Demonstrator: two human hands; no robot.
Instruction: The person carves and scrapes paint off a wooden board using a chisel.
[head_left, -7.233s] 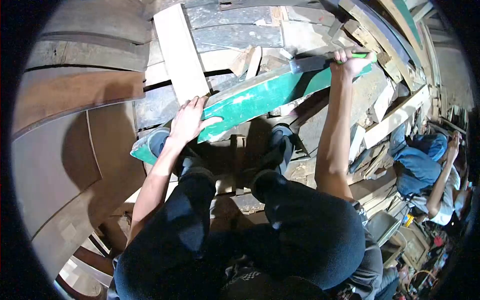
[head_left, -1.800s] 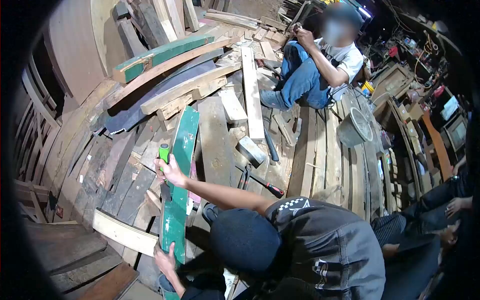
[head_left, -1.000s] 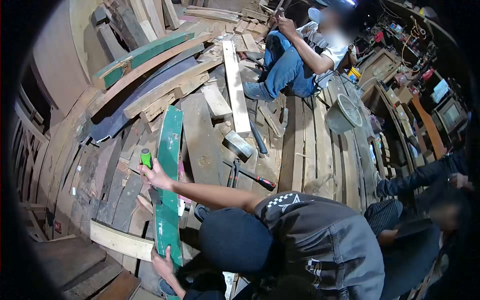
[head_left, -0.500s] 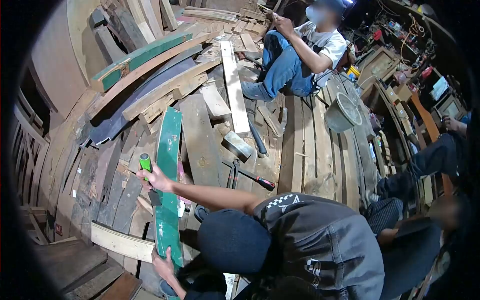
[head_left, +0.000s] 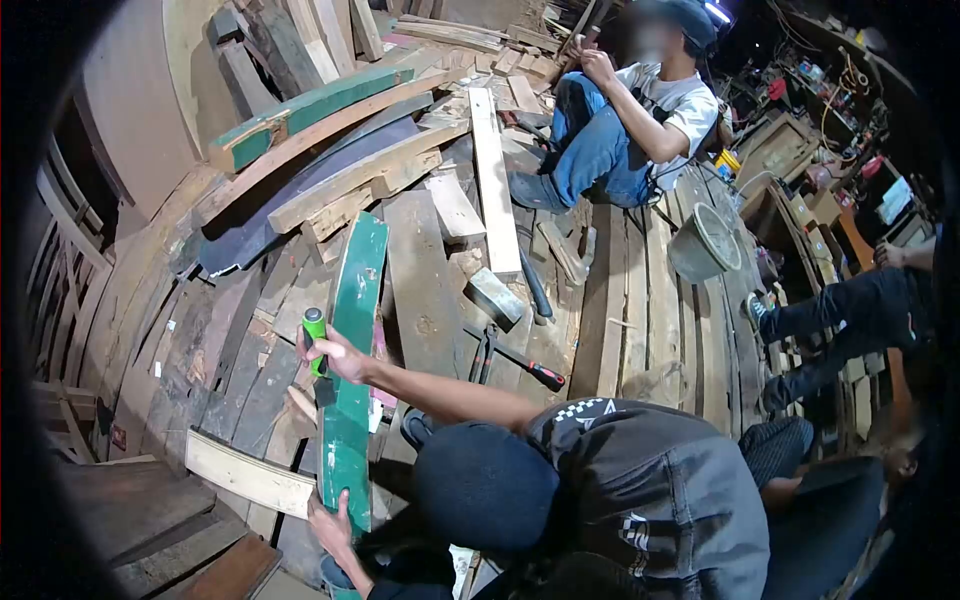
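Note:
Neither of my own hands shows in the head view. Closest to me, a co-worker in a dark cap and dark grey shirt (head_left: 660, 490) bends over a curved green-painted board (head_left: 352, 330). One hand of this co-worker (head_left: 340, 355) grips a chisel (head_left: 315, 325) with a green and black handle, its blade down at the board's left edge. A second hand (head_left: 333, 520), apparently the same person's, holds the board's lower end. Under that end sticks out a pale curved wooden strip (head_left: 248, 474).
Pliers (head_left: 485, 355) and a red-black handled tool (head_left: 545, 375) lie on the plank floor by a metal-sided block (head_left: 496, 298). Curved timbers (head_left: 310, 115) are stacked behind. Another person (head_left: 640, 110) sits near a grey bucket (head_left: 705, 243); someone's legs (head_left: 850, 310) are at right.
The view has turned slightly, so most things sit farther right. The person at the right edge has shifted a leg and foot. The co-worker's grip on chisel and board looks the same.

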